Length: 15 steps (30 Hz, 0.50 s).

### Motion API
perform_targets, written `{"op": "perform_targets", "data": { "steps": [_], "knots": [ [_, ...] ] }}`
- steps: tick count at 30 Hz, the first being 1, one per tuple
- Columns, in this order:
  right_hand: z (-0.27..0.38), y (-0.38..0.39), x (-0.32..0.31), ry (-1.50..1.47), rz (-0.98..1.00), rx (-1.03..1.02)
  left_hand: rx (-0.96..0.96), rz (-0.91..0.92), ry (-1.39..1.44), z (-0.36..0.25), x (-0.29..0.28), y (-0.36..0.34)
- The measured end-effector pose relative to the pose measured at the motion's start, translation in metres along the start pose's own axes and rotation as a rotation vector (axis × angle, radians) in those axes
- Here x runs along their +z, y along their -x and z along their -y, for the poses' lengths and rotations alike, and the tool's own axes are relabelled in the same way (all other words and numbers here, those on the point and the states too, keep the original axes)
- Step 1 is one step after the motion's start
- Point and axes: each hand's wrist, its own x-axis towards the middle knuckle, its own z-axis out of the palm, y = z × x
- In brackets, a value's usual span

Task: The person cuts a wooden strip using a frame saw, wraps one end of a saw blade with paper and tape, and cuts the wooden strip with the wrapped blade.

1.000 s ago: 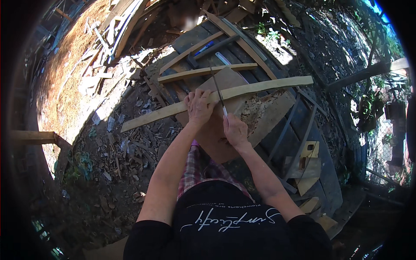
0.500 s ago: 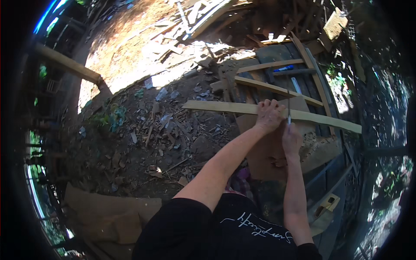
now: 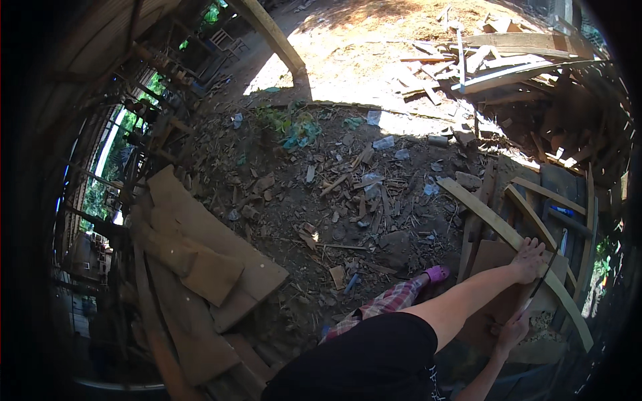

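At the lower right, my left hand (image 3: 527, 262) grips a long pale wooden strip (image 3: 481, 210), which lies slanting over a brown board (image 3: 495, 294). My right hand (image 3: 513, 329) is closed on the light handle of a thin dark saw (image 3: 544, 273), whose blade crosses the strip just right of my left hand. Other cut wooden strips (image 3: 548, 192) lie behind the work on dark planks, with a blue object (image 3: 560, 210) among them.
Loose brown boards (image 3: 194, 274) lie at the left. Scattered debris covers the dirt ground (image 3: 334, 220). A scrap-wood pile (image 3: 515, 67) is in sunlight at the back right. A post (image 3: 271, 33) stands at the top, near a chair (image 3: 229, 41). My leg and pink shoe (image 3: 436, 273) are below.
The view has swung left, so the hands and work now sit at the lower right and more ground shows. Both hands keep their holds on strip and saw.
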Motion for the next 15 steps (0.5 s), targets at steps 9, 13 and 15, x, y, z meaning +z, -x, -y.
{"op": "perform_targets", "data": {
  "steps": [9, 13, 15],
  "knots": [
    [-0.001, 0.0, -0.006, 0.171, 0.174, 0.044, -0.078, 0.218, 0.001, -0.002, -0.004, -0.005],
    [0.005, 0.013, -0.015, 0.013, -0.053, -0.037, -0.113, 0.203, 0.019, -0.004, 0.002, -0.007],
    [0.004, 0.011, -0.016, 0.192, 0.15, 0.096, -0.116, 0.183, 0.052, -0.004, 0.004, -0.008]
  ]
}}
